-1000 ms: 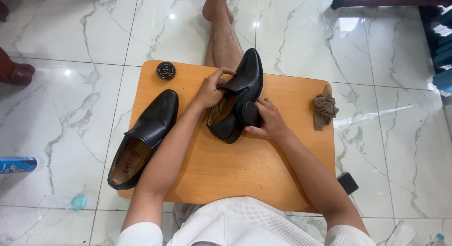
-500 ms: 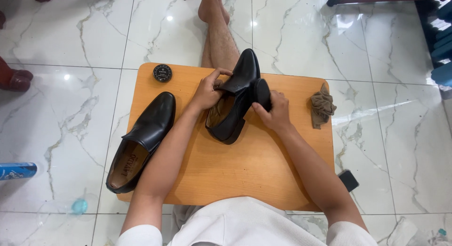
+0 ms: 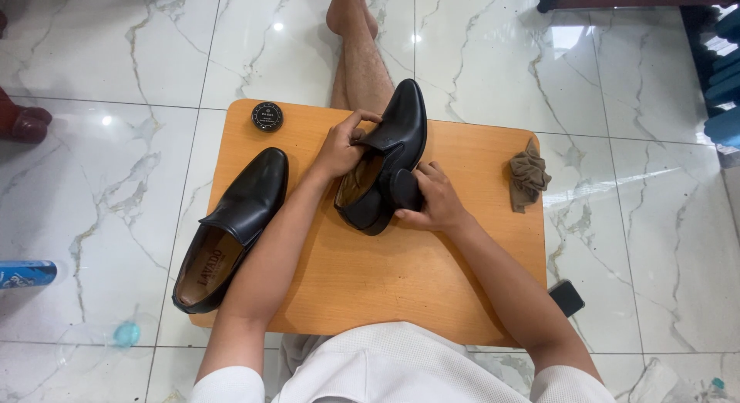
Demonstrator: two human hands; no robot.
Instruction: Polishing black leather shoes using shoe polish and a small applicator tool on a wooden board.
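We see the left hand (image 3: 343, 147) at about 11 o'clock from table centre, fingers curled and pinching the collar edge of a black dress shoe (image 3: 389, 160); thumb sits on top, fingers tuck toward the opening. Grip is pressed together on the leather, not spread.

The right hand (image 3: 435, 198) is at about 4 o'clock from that shoe, wrapped around the heel end. It cups a dark round pad (image 3: 405, 188) against the shoe's side; fingers curl over it, thumb near the heel. We cannot tell what the pad is made of.

The held shoe lies tilted on its side, toe pointing to 12 o'clock and reaching past the far table edge, heel resting on the wooden table (image 3: 370, 279). Its tan lining shows between the two hands.

A second black shoe (image 3: 235, 225) lies at 9 o'clock from the held one, near the table's left edge, upright on its sole, toe to 1 o'clock, heel hanging over the near-left corner. It is apart from both hands, just beside the left forearm.

A small round black tin (image 3: 267, 116) sits at 11 o'clock on the table, lid on. A crumpled brown cloth (image 3: 529, 176) lies at 3 o'clock by the right edge. A dark phone (image 3: 566, 298) lies on the marble floor (image 3: 640, 218) at 5 o'clock.
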